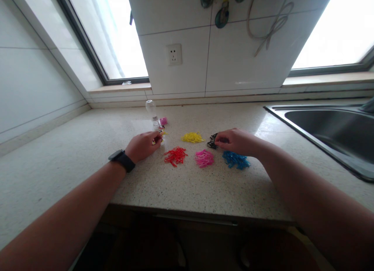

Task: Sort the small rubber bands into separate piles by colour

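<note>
- Currently, the right hand (238, 141) reaches over the counter (175, 193), its thumb and fingertips drawn together at the black pile (212, 141) of small pieces; whether they pinch any piece, I cannot tell.
- The left hand (142, 147) rests low at the left end of the piles, fingers curled inward; tiny dark and yellow bits show by its fingertips, but whether it grasps them is unclear.
- Just beyond the left hand lies or leans a clear container (150, 108), its lower part hard to make out, with a pink object (163, 121) close beside it.
- Between the two hands sits the yellow pile (192, 137), left of the black one.
- Nearer the counter's front edge, a row runs from left to right: the red pile (175, 156), the pink pile (204, 158) and the blue pile (236, 160), the last partly under the right hand.
- A dark watch (122, 159) circles the left wrist.
- A metal sink (330, 126) is set into the counter at far right.
</note>
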